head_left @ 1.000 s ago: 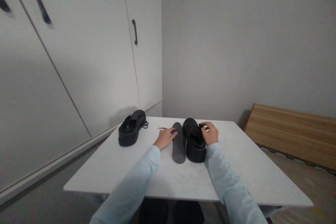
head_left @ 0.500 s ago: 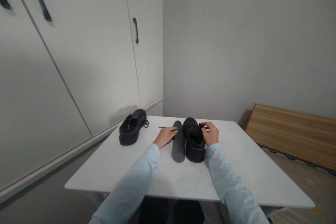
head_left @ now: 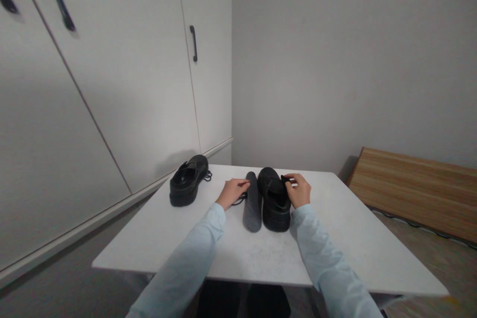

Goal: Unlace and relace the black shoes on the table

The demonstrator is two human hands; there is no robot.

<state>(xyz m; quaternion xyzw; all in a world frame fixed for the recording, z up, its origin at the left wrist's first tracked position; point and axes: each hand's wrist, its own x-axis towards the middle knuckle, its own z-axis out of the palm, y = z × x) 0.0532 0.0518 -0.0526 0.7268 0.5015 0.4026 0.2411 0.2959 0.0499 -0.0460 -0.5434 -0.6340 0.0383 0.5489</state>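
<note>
A black shoe (head_left: 275, 208) stands on the white table with its heel toward me. My right hand (head_left: 299, 190) pinches the dark upper edge on the shoe's right side. Just left of the shoe lies a long grey insole (head_left: 253, 208), rounded at both ends. My left hand (head_left: 231, 194) has thumb and fingers closed at the insole's left edge, near its far end. A black shoelace (head_left: 239, 201) shows on the table beside that hand, partly hidden. The second black shoe (head_left: 189, 181) rests at the table's far left, laces hanging to its right.
The white table (head_left: 179, 253) stretches before me, its near edge close to my forearms. A white cabinet (head_left: 141, 84) with dark handles lines the left side, and a grey wall (head_left: 335, 59) is behind. A wood-grain board (head_left: 417, 189) leans at the right.
My left hand has drawn slightly left, its fingers now pinched at the insole's edge instead of lying over it. The insole and the nearer shoe have shifted slightly left. My right hand stays put.
</note>
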